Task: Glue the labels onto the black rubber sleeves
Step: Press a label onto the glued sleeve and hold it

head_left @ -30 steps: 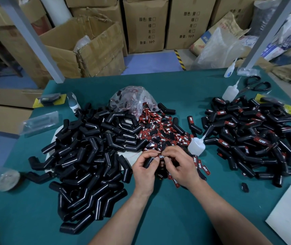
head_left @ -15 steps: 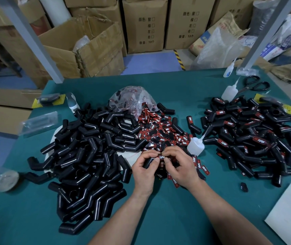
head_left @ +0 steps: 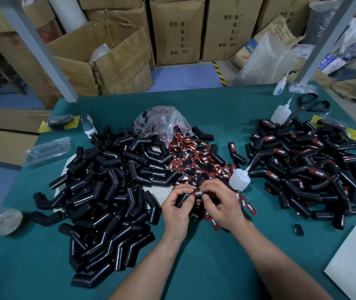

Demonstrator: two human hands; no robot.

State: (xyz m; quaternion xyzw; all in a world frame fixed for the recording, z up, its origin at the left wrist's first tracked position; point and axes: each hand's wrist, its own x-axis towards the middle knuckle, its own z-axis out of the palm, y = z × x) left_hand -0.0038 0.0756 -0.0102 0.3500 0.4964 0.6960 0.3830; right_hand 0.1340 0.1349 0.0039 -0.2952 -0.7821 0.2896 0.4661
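My left hand grips a black rubber sleeve near the table's middle front. A red and black label reading TAPER lies on top of that sleeve, and my right hand pinches the label and sleeve from the right. A large heap of bare black sleeves lies to the left. Loose labels are spread just beyond my hands. A heap of labelled sleeves lies to the right. A small glue bottle stands beside my right hand.
A plastic bag of labels sits behind the loose ones. Two more glue bottles and black scissors are at the back right, white paper at the front right. Cardboard boxes stand behind the green table.
Both hands stay in the same place on the sleeve; the fingers have shifted slightly on the label. Nothing else moved.
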